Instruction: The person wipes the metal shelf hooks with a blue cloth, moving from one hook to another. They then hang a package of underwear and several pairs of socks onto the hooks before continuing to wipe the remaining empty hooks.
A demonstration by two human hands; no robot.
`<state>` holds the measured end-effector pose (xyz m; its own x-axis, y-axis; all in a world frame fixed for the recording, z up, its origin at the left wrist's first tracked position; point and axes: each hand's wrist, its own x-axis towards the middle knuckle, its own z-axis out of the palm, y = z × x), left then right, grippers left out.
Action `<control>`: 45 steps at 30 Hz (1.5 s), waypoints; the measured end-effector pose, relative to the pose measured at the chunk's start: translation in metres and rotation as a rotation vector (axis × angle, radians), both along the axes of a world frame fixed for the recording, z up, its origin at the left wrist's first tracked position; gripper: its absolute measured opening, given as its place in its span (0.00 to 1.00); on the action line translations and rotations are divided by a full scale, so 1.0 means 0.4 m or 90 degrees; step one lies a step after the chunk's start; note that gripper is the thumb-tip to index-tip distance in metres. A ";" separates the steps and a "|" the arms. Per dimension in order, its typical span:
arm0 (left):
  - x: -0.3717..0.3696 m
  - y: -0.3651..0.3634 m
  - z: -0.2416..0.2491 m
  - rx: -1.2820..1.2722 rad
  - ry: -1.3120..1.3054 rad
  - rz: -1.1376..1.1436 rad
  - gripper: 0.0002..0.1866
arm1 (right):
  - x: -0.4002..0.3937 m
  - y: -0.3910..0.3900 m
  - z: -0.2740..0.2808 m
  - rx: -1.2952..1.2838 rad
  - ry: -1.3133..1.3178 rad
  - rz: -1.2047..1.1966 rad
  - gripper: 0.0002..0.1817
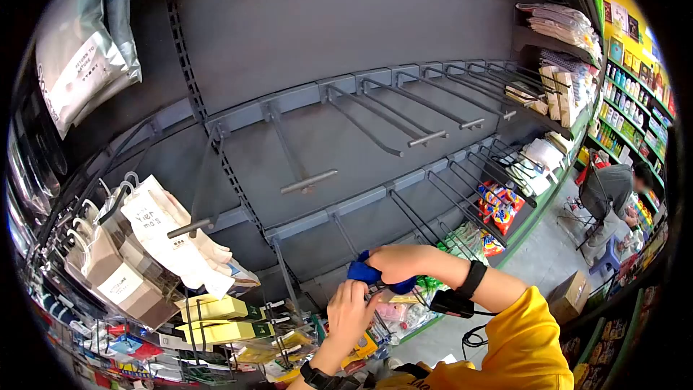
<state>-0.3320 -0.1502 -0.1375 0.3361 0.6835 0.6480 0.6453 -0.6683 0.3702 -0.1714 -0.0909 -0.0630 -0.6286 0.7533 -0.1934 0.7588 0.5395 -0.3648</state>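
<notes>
My right hand [397, 263] is closed on a blue cloth [363, 272], which bunches out on both sides of its fingers by the lower row of display hooks. Just below it, my left hand [349, 312] has its fingers curled together, the tips close to the cloth and to a metal hook end. What those fingers hold is hidden. Both wrists wear black straps, and a dark box with a cable hangs at the right one. Above my hands, bare metal hooks [309, 181] stick out from the dark back panel [346, 22].
Packaged socks [173, 228] hang at left, above yellow packs [216, 308]. Red detergent bags [498, 206] and folded textiles [563, 29] fill the right end. A cardboard box [568, 295] stands on the floor. Another person [610, 195] sits bent over in the aisle.
</notes>
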 end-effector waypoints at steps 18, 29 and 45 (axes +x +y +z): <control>0.016 -0.011 0.002 -0.035 0.130 0.012 0.10 | 0.063 0.058 -0.330 -0.042 0.870 -0.456 0.10; 0.019 -0.018 0.003 -0.081 0.126 0.029 0.11 | -0.030 0.276 -0.319 -0.232 0.963 -0.345 0.12; 0.027 -0.025 0.006 -0.129 0.108 0.058 0.09 | 0.075 0.028 -0.264 -0.415 0.706 -0.226 0.17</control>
<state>-0.3213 -0.1604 -0.1350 0.3596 0.8261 0.4340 0.7635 -0.5278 0.3720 -0.1414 -0.0796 -0.1688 -0.4769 0.8737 -0.0966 -0.0426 -0.1327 -0.9902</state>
